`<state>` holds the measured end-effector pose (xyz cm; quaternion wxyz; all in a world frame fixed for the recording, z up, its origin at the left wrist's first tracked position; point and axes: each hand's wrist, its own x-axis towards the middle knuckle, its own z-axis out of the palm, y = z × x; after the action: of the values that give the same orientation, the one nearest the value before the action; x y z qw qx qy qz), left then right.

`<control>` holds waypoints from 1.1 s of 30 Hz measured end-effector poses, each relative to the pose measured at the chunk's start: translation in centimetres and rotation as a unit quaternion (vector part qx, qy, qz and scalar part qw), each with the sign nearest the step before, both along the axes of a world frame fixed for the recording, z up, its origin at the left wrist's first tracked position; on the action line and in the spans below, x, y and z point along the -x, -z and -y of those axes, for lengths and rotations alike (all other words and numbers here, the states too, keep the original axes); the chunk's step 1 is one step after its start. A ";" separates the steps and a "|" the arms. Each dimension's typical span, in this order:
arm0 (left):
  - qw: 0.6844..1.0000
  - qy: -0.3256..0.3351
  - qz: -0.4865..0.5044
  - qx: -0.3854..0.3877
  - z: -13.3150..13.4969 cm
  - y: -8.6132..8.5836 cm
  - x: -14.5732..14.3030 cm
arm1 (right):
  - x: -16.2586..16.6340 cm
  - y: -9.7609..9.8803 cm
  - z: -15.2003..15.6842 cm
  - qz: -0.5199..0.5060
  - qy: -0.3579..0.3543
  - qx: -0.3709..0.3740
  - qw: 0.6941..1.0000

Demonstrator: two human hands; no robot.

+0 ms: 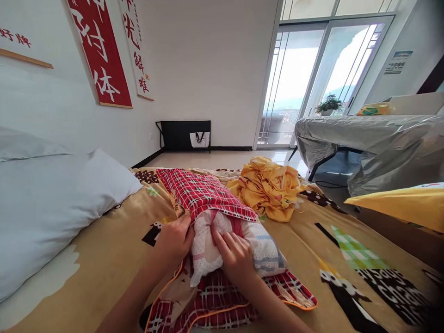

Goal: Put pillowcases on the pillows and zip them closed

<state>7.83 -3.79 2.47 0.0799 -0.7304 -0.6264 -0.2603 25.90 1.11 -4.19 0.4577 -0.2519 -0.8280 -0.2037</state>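
A red plaid pillowcase [211,189] lies on the bed, partly over a white patterned inner pillow [265,243]. The pillow's near end sticks out of the case, with a bunched fold between my hands. My left hand [176,238] is closed on the case's left edge beside the pillow, its fingertips partly hidden. My right hand [237,254] has its fingers curled and pressed into the pillow's fold, gripping the cloth. Below the pillow spreads a red plaid flap with orange piping [222,296], passing under my right forearm.
A crumpled yellow cloth [267,187] lies just beyond the pillow, on the tan printed blanket [312,263]. White pillows [65,199] are at the left, a yellow cushion [402,206] at the right. A table under silver sheeting [367,132] stands behind, near glass doors [312,83].
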 end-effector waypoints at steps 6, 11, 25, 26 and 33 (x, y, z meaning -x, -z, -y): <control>0.987 0.085 -0.101 -0.096 1.3 0.7 -2.6 | -0.3 0.3 -1.6 -0.017 0.069 0.000 0.997; 0.974 0.122 -0.159 -0.106 2.4 0.4 -4.3 | -1.5 0.2 -3.7 -0.067 0.078 -0.004 0.995; 0.992 0.049 -0.114 -0.023 0.4 0.0 0.1 | -2.2 -1.9 5.3 0.163 -0.004 0.103 0.981; 0.992 0.062 -0.106 0.001 0.2 0.1 0.0 | -3.3 -1.6 5.0 0.150 0.035 0.094 0.984; 0.990 0.023 -0.101 0.098 -0.1 -0.1 -0.8 | -8.0 -3.7 -2.2 0.213 0.207 0.407 0.864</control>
<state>8.68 -3.65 2.56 0.0652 -0.7712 -0.6209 -0.1246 33.87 3.32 -0.50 0.0741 -0.5322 -0.8433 0.0130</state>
